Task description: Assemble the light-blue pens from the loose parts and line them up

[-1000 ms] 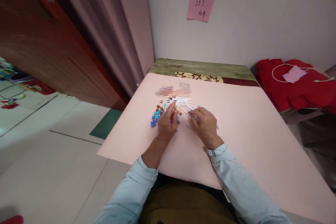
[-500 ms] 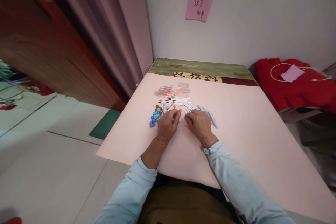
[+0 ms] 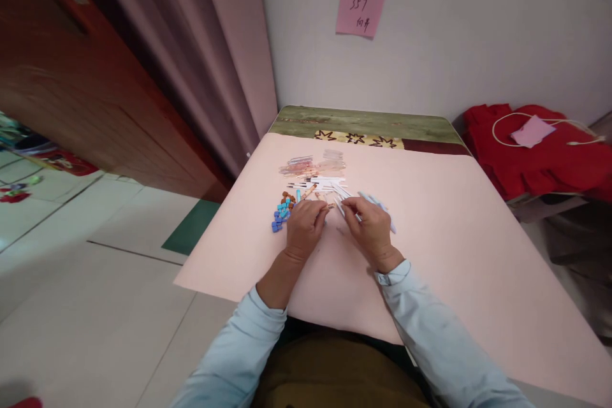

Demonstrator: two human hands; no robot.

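Observation:
My left hand [image 3: 306, 226] is closed in a pinch. From its fingertips sticks a small tan, tube-like piece [image 3: 331, 206], too small to name surely. Facing it, my right hand [image 3: 370, 226] has thumb and forefinger pressed together beside thin white sticks [image 3: 340, 191]; whatever is in that pinch is too small to make out. Small blue blocky caps [image 3: 277, 225] lie left of my left hand, with brown ones [image 3: 287, 196] behind them. Pale blue pen-like tubes [image 3: 377, 201] lie partly hidden behind my right hand.
White sticks with dark tips [image 3: 310, 183] and clear, brownish thin pieces [image 3: 299, 167] lie farther back on the pale pink sheet [image 3: 454, 268]. Behind the table's green edge [image 3: 382, 118] rises a wall. Red cloth [image 3: 535, 166] sits to the right; a wooden door [image 3: 119, 95] stands left.
My right hand has moved slightly right, its fingertips now up by the white sticks. The left hand stays nearly in place, still holding the tan piece.

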